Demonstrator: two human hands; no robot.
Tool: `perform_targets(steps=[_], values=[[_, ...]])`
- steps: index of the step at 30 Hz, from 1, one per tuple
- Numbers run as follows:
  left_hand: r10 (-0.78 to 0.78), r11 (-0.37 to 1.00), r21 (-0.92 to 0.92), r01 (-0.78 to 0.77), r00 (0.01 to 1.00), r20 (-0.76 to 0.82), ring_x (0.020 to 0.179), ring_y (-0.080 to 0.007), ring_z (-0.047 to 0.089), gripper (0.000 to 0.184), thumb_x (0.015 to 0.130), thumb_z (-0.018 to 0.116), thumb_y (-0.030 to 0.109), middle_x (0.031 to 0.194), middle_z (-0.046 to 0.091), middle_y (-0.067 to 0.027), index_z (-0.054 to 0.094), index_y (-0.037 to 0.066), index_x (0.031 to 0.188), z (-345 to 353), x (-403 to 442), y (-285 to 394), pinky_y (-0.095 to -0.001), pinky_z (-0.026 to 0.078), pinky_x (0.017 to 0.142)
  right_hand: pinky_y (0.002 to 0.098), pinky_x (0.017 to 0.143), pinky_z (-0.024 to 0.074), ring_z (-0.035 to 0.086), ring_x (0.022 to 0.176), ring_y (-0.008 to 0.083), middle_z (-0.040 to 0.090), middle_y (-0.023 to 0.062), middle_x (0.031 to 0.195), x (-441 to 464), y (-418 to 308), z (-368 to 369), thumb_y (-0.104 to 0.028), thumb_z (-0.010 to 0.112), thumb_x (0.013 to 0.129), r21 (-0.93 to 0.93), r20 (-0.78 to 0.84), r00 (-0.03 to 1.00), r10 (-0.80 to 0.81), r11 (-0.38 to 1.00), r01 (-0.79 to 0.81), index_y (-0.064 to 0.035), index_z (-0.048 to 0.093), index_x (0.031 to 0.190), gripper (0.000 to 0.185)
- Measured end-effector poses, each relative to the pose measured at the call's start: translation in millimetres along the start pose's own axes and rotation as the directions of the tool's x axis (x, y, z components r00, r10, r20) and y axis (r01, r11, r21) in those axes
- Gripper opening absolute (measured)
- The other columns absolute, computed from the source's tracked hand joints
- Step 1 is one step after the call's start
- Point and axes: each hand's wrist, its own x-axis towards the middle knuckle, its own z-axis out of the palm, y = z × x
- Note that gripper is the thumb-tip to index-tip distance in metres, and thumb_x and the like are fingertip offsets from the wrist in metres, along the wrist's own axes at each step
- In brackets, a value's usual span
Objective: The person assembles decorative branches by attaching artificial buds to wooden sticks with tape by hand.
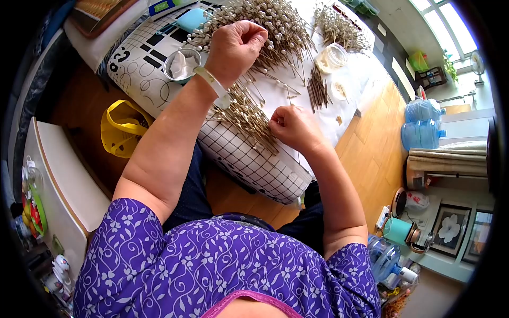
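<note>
My left hand (237,51), with a pale bracelet at the wrist, is raised in a pinch in front of a large heap of thin brown stems with white bud-like tips (286,32). Whatever its fingertips hold is too small to tell. Closed with curled fingers, my right hand (297,126) is at the right end of a smaller bundle of the same stems (246,116); what is inside it is hidden. A bowl with white tissue-like material (183,64) stands left of my left wrist. Short bare sticks (319,91) lie beyond my right hand.
An open clear jar (331,57) and a round lid (339,90) are at the right of the table, below another stem bunch (342,32). A light blue case (192,20) lies at the back left. A yellow bag (123,130) hangs beside the patterned table cover (265,167).
</note>
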Motion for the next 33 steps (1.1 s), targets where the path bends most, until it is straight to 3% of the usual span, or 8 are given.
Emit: perform_targets(steps=[6,18,22,27,28,30,32,33], values=[[0.006,1.000,-0.006,-0.005,1.000,0.015,0.053,-0.0019,0.050,0.011,0.082,0.062,0.013,0.065,0.058,0.0022,0.062,0.002,0.083,-2,-1,-1,-0.0164,0.043,0.048,0.0392,0.067,0.0462,0.058,0.070,0.0318,0.060,0.0161,0.068,4,1,7,-0.018,0.057,0.070,-0.072,-0.031,0.999,-0.016,0.997,0.013,-0.0023,0.061,0.070,0.017],[-0.010,0.996,-0.090,0.017,0.997,0.077,0.055,-0.0007,0.047,0.012,0.082,0.062,0.013,0.064,0.056,0.0033,0.062,0.001,0.080,-2,-10,20,-0.0150,0.039,0.047,0.0392,0.066,0.0459,0.057,0.070,0.0321,0.058,0.0166,0.065,-13,-10,-24,-0.015,0.058,0.069,0.139,-0.100,0.995,0.028,0.990,-0.014,-0.0011,0.060,0.068,0.014],[0.031,0.996,-0.088,-0.022,0.994,0.109,0.050,-0.0014,0.042,0.016,0.078,0.066,0.014,0.054,0.053,0.0020,0.061,0.000,0.071,1,-18,24,-0.0184,0.036,0.044,0.0310,0.051,0.0424,0.051,0.049,0.0193,0.053,0.0115,0.055,-14,-7,-9,-0.011,0.061,0.069,-0.053,-0.216,0.953,-0.212,0.977,0.206,0.0002,0.059,0.070,0.011],[-0.014,1.000,-0.002,0.014,0.993,0.120,0.046,-0.0015,0.034,0.024,0.083,0.062,0.021,0.053,0.044,0.0070,0.057,0.005,0.065,-2,-20,33,-0.0190,0.027,0.040,0.0225,0.045,0.0334,0.040,0.050,0.0050,0.045,-0.0011,0.054,-18,2,-31,-0.011,0.061,0.073,0.412,0.044,0.997,-0.056,0.911,0.033,0.0008,0.058,0.070,0.012],[0.127,0.992,0.000,-0.127,0.991,0.048,0.045,-0.0032,0.037,0.025,0.083,0.062,0.023,0.053,0.046,0.0053,0.055,0.007,0.066,-6,-17,29,-0.0185,0.031,0.041,0.0209,0.045,0.0315,0.038,0.051,0.0029,0.044,-0.0039,0.054,-16,7,-28,-0.011,0.061,0.075,0.509,0.116,0.991,-0.063,0.860,-0.004,0.0005,0.057,0.071,0.012],[-0.015,0.943,-0.331,-0.032,0.990,-0.137,0.046,-0.0046,0.042,0.022,0.084,0.060,0.022,0.058,0.050,0.0030,0.054,0.008,0.068,-13,-10,35,-0.0181,0.036,0.043,0.0188,0.045,0.0308,0.039,0.051,0.0017,0.047,-0.0061,0.059,-15,12,-25,-0.014,0.062,0.077,0.576,0.165,0.985,-0.045,0.815,-0.059,-0.0018,0.057,0.074,0.013],[-0.112,0.855,-0.516,-0.049,0.955,-0.276,0.049,-0.0059,0.045,0.018,0.087,0.055,0.020,0.064,0.053,0.0017,0.056,0.007,0.075,-27,-2,41,-0.0190,0.042,0.048,0.0197,0.046,0.0331,0.041,0.052,0.0035,0.050,-0.0052,0.062,-17,15,-22,-0.019,0.063,0.079,0.846,0.156,0.973,-0.171,0.531,-0.042,-0.0031,0.058,0.079,0.017],[-0.084,0.912,-0.400,-0.089,0.915,-0.395,0.053,-0.0069,0.047,0.016,0.089,0.051,0.018,0.068,0.053,0.0008,0.057,0.006,0.081,-31,0,36,-0.0210,0.045,0.053,0.0180,0.046,0.0314,0.040,0.052,0.0022,0.048,-0.0066,0.063,-20,12,-25,-0.020,0.063,0.081,0.897,0.163,0.967,-0.196,0.437,-0.063,-0.0041,0.057,0.080,0.017]])
